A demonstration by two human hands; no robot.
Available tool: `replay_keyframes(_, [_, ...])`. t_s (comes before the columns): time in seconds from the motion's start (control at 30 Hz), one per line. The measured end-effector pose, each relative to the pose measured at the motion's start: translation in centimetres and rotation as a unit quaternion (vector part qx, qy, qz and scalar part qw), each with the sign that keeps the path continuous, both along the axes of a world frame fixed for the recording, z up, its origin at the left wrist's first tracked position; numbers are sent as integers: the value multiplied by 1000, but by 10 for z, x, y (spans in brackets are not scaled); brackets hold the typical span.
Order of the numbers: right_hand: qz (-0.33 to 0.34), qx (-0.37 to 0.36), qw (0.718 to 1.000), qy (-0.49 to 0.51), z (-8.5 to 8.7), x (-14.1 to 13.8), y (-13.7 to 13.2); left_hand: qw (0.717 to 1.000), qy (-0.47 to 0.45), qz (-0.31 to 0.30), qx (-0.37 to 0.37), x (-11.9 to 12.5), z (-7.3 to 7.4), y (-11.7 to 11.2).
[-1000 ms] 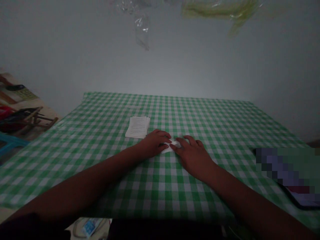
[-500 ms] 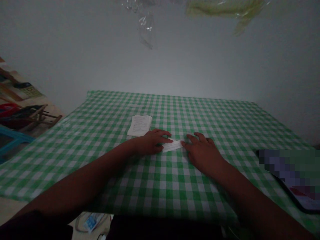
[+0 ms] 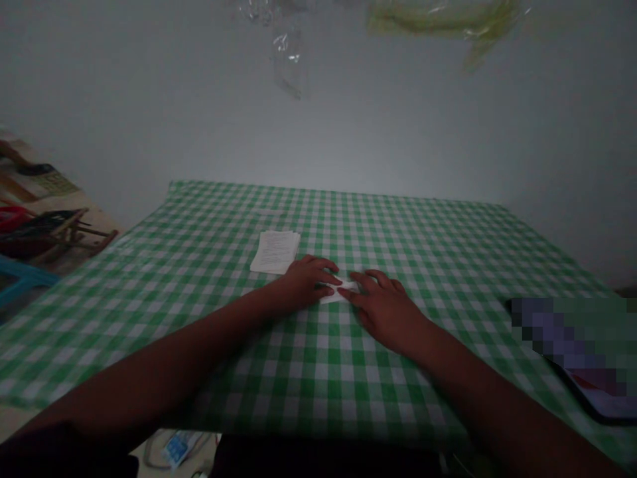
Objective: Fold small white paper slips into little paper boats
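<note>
A small folded strip of white paper (image 3: 341, 292) lies on the green checked tablecloth (image 3: 448, 252) in the middle of the table. My left hand (image 3: 306, 282) rests on its left end with the fingers stretched flat over it. My right hand (image 3: 385, 309) lies palm down on its right end, fingers spread and pressing the paper to the cloth. Most of the strip is hidden under the two hands. A stack of white printed sheets (image 3: 275, 251) lies just beyond my left hand.
A dark phone or tablet (image 3: 592, 385) lies at the table's right edge, partly blurred out. Wooden furniture and a blue stool (image 3: 30, 265) stand on the floor to the left. A plain wall rises behind the table, with plastic bags (image 3: 438, 20) hanging above.
Half a second ago my right hand sat off the strip's right end with more paper showing. It has slid back left onto the strip, and the fingertips of both hands meet again.
</note>
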State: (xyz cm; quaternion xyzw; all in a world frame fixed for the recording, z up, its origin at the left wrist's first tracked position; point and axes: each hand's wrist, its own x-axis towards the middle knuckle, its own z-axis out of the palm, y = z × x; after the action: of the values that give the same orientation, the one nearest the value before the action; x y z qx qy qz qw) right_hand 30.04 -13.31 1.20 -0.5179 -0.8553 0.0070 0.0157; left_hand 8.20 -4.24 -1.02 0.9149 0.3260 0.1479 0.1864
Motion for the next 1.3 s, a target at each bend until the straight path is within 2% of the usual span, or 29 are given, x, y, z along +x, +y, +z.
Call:
replay_keyframes(0.23, [-39,16,999,-11,6,18,7,997,41,-64,-17,-11,9,3])
replay_keyframes(0.37, [-101,43,993,46,5,18,19,995,45,-84,-13,-14,12,5])
replay_keyframes(0.43, [-108,54,989,84,1,16,24,995,34,-89,-5,-15,12,6])
replay_keyframes(0.57, [-100,51,982,151,-10,8,26,996,-6,-84,7,-14,6,8])
replay_keyframes(0.7, [-120,53,975,177,-16,0,28,998,-27,-51,12,-10,-1,8])
replay_keyframes(0.83, [-137,34,966,217,-19,-1,33,999,-36,-28,14,-3,-1,7])
replay_keyframes(0.93, [-147,6,948,283,-21,0,35,999,-47,-25,8,-1,1,5])
replay_keyframes(1.07, [-124,-23,905,405,-21,0,33,996,-80,-36,10,0,3,4])
replay_keyframes(1.13, [-111,-6,890,442,-19,-2,30,995,-95,-38,11,0,4,2])
replay_keyframes(1.3, [-25,111,895,432,-6,-5,19,990,-136,-45,11,4,10,-6])
